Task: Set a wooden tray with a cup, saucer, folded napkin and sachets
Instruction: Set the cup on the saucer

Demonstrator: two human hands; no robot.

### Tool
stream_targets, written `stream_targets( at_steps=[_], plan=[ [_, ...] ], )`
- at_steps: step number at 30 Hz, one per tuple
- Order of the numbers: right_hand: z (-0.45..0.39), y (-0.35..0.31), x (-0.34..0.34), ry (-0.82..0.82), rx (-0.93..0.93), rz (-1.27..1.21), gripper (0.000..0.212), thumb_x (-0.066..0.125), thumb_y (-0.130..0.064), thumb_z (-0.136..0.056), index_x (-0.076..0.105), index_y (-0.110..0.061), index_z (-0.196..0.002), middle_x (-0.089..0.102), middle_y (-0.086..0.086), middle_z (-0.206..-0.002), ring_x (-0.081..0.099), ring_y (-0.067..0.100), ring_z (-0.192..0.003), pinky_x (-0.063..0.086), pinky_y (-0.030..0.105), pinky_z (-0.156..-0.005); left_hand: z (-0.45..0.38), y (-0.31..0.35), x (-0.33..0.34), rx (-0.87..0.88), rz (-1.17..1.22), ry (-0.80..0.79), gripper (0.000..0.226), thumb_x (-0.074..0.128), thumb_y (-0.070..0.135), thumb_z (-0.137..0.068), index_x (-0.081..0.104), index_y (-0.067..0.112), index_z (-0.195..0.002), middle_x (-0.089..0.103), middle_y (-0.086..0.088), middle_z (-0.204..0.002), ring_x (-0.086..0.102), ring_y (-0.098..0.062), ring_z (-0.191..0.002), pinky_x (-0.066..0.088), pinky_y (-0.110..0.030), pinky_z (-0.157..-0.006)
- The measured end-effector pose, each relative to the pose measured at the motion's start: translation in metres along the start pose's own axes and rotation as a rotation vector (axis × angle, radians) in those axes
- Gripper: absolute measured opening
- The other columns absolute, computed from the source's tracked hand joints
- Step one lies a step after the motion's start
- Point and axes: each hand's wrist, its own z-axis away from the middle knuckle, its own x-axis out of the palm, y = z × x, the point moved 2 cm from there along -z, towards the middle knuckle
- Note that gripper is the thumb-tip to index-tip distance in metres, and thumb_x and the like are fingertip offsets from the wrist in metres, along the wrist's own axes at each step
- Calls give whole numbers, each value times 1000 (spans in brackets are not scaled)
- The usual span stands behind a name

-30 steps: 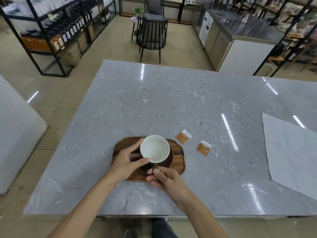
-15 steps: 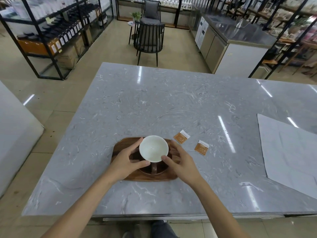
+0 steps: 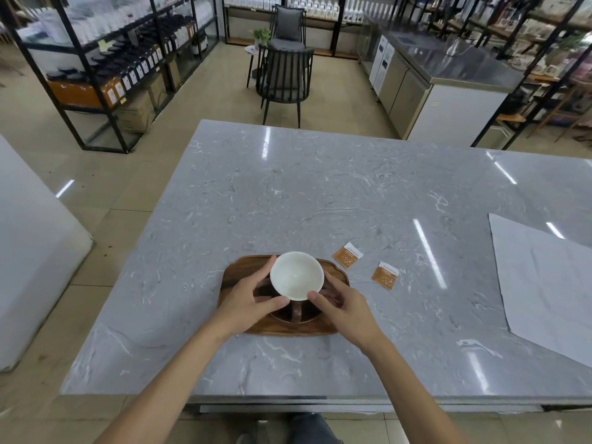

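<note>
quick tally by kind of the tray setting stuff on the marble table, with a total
tray: 1
cup: 1, held by the left hand and right hand
saucer: 1
sachets: 2, beside the tray
napkin: 1, lying unfolded at the right
total: 6

Both hands — left (image 3: 246,299), right (image 3: 344,302) — grip the cup (image 3: 296,279) over the tray (image 3: 333,277); two sachets (image 3: 347,259) lie beside.
</note>
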Motion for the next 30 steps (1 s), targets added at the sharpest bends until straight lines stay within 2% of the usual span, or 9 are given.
stream_targets(
  at_steps=[9,12,14,19,21,23,25,27,30],
  plan=[
    [2,1,3,-3,11,-3,62,71,-46,-92,48,-37,-150,70,-15,-130,63,-11,-113,48,5,-91,2,-2,1,10,9,27,89,82,28,-82,31,43,-153,44,18,-153,49,-4,-135,53,-18,-96],
    [1,2,5,3,14,2,61,69,-47,-93,47,-39,-149,69,-19,-124,61,-21,-106,46,-1,-85,1,-3,1,11,24,33,89,83,28,-80,33,43,-153,44,19,-152,50,-5,-134,54,-19,-96],
    [2,3,5,13,18,-10,61,69,-48,-92,47,-41,-149,68,-25,-119,59,-25,-103,45,-3,-81,1,-4,0,13,25,27,89,83,29,-80,33,44,-152,44,20,-152,50,-2,-133,53,-15,-92],
    [6,1,6,33,-3,-34,59,71,-45,-92,49,-41,-147,67,-26,-125,63,-14,-112,51,7,-92,2,-1,-4,23,-18,35,95,83,32,-80,27,43,-155,39,22,-154,53,-5,-131,52,-12,-86],
    [9,2,-4,71,-26,-35,59,72,-38,-94,49,-38,-148,66,-22,-131,65,-6,-114,52,11,-94,3,6,-10,60,-134,93,97,81,39,-80,20,44,-156,33,21,-156,50,-5,-131,50,-14,-90],
    [14,7,-22,135,-33,-18,57,73,-34,-94,51,-37,-146,66,-21,-130,65,-5,-113,54,12,-89,3,14,-16,145,-288,171,89,75,43,-84,22,42,-156,31,16,-161,40,-8,-140,49,-26,-102],
    [22,14,-42,198,-32,20,54,72,-32,-94,52,-36,-144,67,-22,-127,65,-6,-113,53,10,-84,2,25,-17,239,-467,254,78,68,44,-88,28,36,-155,34,12,-161,33,-10,-146,38,-33,-114],
    [31,23,-64,257,-25,65,51,72,-32,-95,54,-36,-143,67,-21,-126,64,-6,-112,51,6,-84,-3,41,-9,312,-572,291,69,64,41,-91,35,31,-153,42,10,-157,34,-12,-143,33,-32,-113],
    [44,37,-98,306,-13,128,43,70,-31,-96,58,-34,-137,67,-18,-127,65,-1,-113,49,2,-80,-15,65,23,414,-625,227,60,64,32,-93,43,27,-149,48,8,-152,37,-14,-140,35,-33,-114]
  ],
)
